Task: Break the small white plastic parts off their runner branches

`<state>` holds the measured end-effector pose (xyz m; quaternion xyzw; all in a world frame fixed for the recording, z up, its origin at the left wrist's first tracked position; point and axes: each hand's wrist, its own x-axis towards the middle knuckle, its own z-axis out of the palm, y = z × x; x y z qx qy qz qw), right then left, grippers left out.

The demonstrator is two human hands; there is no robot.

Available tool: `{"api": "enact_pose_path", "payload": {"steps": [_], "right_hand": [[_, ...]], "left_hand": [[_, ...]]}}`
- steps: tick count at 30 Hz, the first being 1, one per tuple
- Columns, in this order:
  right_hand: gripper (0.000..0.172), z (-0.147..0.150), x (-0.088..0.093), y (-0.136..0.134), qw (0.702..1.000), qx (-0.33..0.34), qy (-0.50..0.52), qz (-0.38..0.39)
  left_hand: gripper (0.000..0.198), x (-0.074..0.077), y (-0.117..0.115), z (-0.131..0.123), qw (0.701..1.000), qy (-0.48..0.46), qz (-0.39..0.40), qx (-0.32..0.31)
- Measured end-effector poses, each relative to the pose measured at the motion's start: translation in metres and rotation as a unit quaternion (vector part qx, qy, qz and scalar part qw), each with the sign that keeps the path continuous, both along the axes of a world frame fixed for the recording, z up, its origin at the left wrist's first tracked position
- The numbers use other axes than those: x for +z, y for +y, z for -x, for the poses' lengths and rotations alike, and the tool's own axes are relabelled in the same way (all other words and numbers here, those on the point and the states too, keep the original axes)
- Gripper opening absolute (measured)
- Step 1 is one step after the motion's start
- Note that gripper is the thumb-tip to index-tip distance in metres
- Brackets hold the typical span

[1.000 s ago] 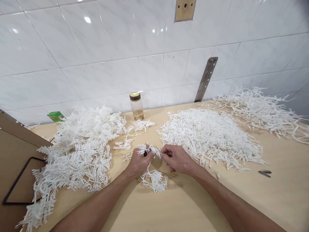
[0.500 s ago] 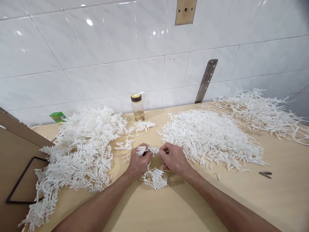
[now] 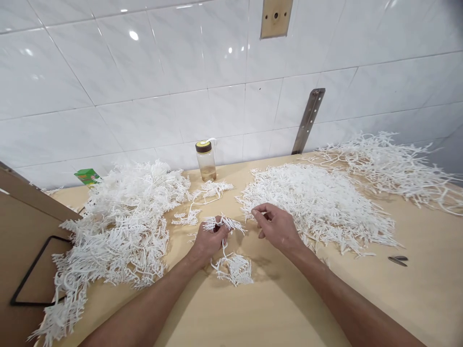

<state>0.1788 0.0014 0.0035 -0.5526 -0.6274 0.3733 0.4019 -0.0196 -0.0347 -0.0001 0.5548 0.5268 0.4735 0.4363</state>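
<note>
Pinched in my left hand point(image 3: 210, 241) is a white branching strand point(image 3: 229, 223), its spiky tips spreading out on both sides of the fingers. A lower tangle of white tips point(image 3: 237, 270) hangs or lies just below that hand, joined by a thin strand. My right hand point(image 3: 277, 226) is to the right, apart from the strand, over the near left edge of a wide pile of short white pieces point(image 3: 311, 202). Its thumb and index finger are close together; whether something small is between them I cannot make out.
A large white tangled heap point(image 3: 126, 226) covers the left side, beside a brown box point(image 3: 21, 250). Behind stand a bottle point(image 3: 207, 164) and a green packet point(image 3: 87, 176). Long white strands point(image 3: 390, 168) lie at the back right, small snips point(image 3: 398, 260) at the right.
My right hand has let go of the strand's right end and moved right and slightly up. My left hand keeps its hold, almost in the same place.
</note>
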Motion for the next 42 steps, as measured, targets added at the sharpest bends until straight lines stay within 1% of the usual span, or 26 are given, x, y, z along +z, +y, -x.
{"api": "enact_pose_path", "payload": {"steps": [3,4,6,10,15,20,23,25,28,32,34,36,38,42], "right_hand": [[0.032,0.010,0.002,-0.009,0.994,0.100,0.039,0.035],[0.033,0.014,0.002,-0.011,0.990,0.122,0.049,0.048],[0.032,0.018,0.002,-0.014,0.986,0.142,0.064,0.067],[0.027,0.020,-0.001,-0.015,0.984,0.137,0.078,0.081],[0.023,0.021,-0.002,-0.015,0.986,0.128,0.079,0.070],[0.025,0.021,0.000,-0.017,0.988,0.131,0.061,0.061],[0.024,0.022,-0.001,-0.017,0.989,0.123,0.044,0.062],[0.020,0.023,-0.003,-0.016,0.992,0.114,0.015,0.041],[0.014,0.023,-0.007,-0.015,0.992,0.104,-0.046,-0.047],[0.012,0.021,-0.012,-0.014,0.970,0.126,-0.105,-0.180],[0.010,0.021,-0.013,-0.015,0.958,0.136,-0.123,-0.220],[0.009,0.020,-0.013,-0.016,0.952,0.140,-0.137,-0.237],[0.008,0.021,-0.012,-0.017,0.950,0.138,-0.152,-0.235],[0.010,0.022,-0.012,-0.018,0.947,0.120,-0.175,-0.240]], "left_hand": [[0.029,0.002,-0.001,-0.002,1.000,0.012,-0.010,0.012],[0.028,0.002,-0.001,-0.002,1.000,0.016,-0.012,0.017],[0.028,0.001,0.000,-0.003,0.999,0.016,-0.014,0.025],[0.027,-0.003,0.002,-0.004,0.999,0.002,-0.010,0.043],[0.029,-0.004,0.002,-0.004,0.999,-0.009,0.005,0.050],[0.026,-0.007,0.004,-0.002,0.997,0.025,-0.020,0.063],[0.025,-0.009,0.004,-0.002,0.997,0.028,-0.014,0.068],[0.022,-0.009,0.004,-0.002,0.997,0.020,-0.011,0.071],[0.020,-0.006,0.002,-0.004,0.997,0.011,-0.012,0.073],[0.021,-0.001,0.001,-0.005,0.998,0.009,-0.009,0.062],[0.021,0.000,0.001,-0.005,0.998,0.007,-0.008,0.059],[0.021,0.000,0.001,-0.006,0.998,0.008,-0.006,0.056],[0.019,0.000,0.001,-0.006,0.998,0.012,-0.006,0.055],[0.018,-0.001,0.000,-0.007,0.998,0.017,-0.004,0.064]]}}
